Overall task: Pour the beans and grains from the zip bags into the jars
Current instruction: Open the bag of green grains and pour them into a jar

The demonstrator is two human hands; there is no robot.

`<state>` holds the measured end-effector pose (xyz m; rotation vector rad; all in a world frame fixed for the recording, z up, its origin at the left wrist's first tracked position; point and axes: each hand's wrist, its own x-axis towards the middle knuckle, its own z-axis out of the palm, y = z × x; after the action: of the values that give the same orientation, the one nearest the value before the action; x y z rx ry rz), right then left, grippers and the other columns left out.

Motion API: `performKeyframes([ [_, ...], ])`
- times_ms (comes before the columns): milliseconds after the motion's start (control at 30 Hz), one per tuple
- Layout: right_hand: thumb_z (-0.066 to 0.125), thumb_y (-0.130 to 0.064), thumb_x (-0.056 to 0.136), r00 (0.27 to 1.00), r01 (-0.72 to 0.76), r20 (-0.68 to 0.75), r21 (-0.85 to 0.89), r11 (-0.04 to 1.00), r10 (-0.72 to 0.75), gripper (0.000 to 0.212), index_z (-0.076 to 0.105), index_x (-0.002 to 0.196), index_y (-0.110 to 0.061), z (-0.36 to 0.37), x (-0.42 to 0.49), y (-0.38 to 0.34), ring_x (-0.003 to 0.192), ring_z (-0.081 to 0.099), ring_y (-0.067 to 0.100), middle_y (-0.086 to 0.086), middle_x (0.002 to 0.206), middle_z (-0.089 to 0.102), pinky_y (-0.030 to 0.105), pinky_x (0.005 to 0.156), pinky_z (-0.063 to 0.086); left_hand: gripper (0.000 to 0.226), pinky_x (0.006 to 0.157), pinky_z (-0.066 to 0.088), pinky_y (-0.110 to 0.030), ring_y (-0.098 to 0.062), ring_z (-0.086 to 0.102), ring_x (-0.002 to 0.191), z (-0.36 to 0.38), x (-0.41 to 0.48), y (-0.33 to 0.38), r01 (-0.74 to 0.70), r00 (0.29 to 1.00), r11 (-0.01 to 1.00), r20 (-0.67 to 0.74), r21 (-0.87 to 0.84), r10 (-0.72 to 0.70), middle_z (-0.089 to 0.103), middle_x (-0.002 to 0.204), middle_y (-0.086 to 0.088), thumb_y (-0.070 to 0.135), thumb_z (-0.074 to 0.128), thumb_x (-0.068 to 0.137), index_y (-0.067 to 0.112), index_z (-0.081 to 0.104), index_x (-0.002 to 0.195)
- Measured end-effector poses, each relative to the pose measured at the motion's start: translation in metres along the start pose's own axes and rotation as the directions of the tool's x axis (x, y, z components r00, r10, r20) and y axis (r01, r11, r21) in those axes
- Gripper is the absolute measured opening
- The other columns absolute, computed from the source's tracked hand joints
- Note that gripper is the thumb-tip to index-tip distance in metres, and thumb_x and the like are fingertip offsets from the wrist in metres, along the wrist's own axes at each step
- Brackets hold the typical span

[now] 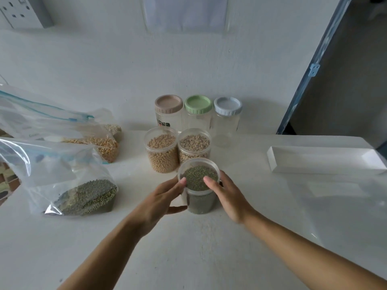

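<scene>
The white tabletop (188, 258) runs to a white wall. At the left the bean bag (83, 197) sits slumped, green beans still in it. My left hand (161, 197) curls round the green jar (199, 185), which stands just before two filled jars (162, 151). My right hand (228, 197) grips its other side. This pour looks done. Next I'd park it and open one of the lidded jars (198, 114).

White table (188, 258) against a white wall (104, 59), dark doorway (345, 80) at right.
</scene>
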<state>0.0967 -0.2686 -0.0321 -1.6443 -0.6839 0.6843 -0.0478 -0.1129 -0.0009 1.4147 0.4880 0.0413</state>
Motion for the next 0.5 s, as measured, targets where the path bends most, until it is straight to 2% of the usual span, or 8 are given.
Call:
performKeyframes([
  [100,0.052,-0.078,0.083,0.988,-0.024,-0.156,-0.015,1.000,0.021,0.052,0.064,0.120,-0.043,-0.017,-0.007,0.008,0.118,0.060,0.004,-0.011,0.124,0.066,0.038,0.103,0.049,0.041,0.103,0.054,-0.046,-0.008,0.060,0.125,0.034,0.009,0.005,-0.014,1.000,1.000,-0.019,0.018,0.014,0.069,0.130,0.010,0.044,0.050,0.102,0.025,0.064,0.135],
  [167,0.053,-0.077,0.084,0.967,-0.068,-0.246,0.012,0.998,0.069,0.051,0.063,0.114,-0.037,-0.030,-0.009,0.006,0.109,0.063,0.007,-0.007,0.117,0.067,0.029,0.088,0.050,0.036,0.103,0.054,-0.044,0.001,0.066,0.106,0.059,0.016,0.008,-0.009,0.998,1.000,-0.064,0.012,0.010,0.074,0.111,0.016,0.040,0.049,0.104,0.020,0.067,0.128],
  [267,0.053,-0.062,0.096,0.940,-0.144,-0.308,0.036,0.989,0.148,0.044,0.058,0.116,-0.024,-0.051,-0.006,0.000,0.101,0.061,0.006,-0.004,0.112,0.064,0.018,0.071,0.043,0.033,0.106,0.052,-0.045,0.006,0.066,0.087,0.088,0.032,0.011,-0.002,0.993,1.000,-0.120,-0.020,-0.001,0.073,0.089,0.021,0.038,0.050,0.105,0.017,0.068,0.123],
  [367,0.051,-0.057,0.099,0.925,-0.188,-0.325,0.061,0.980,0.198,0.042,0.057,0.119,-0.020,-0.068,0.006,-0.001,0.098,0.057,-0.001,-0.005,0.113,0.061,0.017,0.069,0.040,0.034,0.108,0.049,-0.046,0.008,0.059,0.074,0.102,0.051,0.011,0.007,0.992,0.993,-0.128,-0.114,-0.022,0.066,0.077,0.025,0.040,0.054,0.103,0.015,0.067,0.122],
  [433,0.052,-0.058,0.098,0.918,-0.206,-0.329,0.080,0.975,0.221,0.044,0.056,0.121,-0.020,-0.074,0.017,-0.002,0.097,0.056,-0.002,-0.007,0.114,0.061,0.019,0.071,0.042,0.040,0.109,0.049,-0.047,0.003,0.060,0.080,0.108,0.064,0.013,0.010,0.986,0.983,-0.160,-0.181,-0.040,0.066,0.079,0.021,0.046,0.061,0.097,0.011,0.068,0.114],
  [500,0.052,-0.060,0.098,0.915,-0.213,-0.327,0.104,0.972,0.235,0.047,0.055,0.123,-0.021,-0.078,0.028,-0.005,0.099,0.057,0.001,-0.008,0.114,0.061,0.024,0.078,0.047,0.047,0.109,0.049,-0.044,-0.005,0.065,0.096,0.113,0.076,0.012,0.010,0.979,0.969,-0.193,-0.248,-0.060,0.071,0.096,0.010,0.050,0.065,0.093,0.010,0.070,0.114],
])
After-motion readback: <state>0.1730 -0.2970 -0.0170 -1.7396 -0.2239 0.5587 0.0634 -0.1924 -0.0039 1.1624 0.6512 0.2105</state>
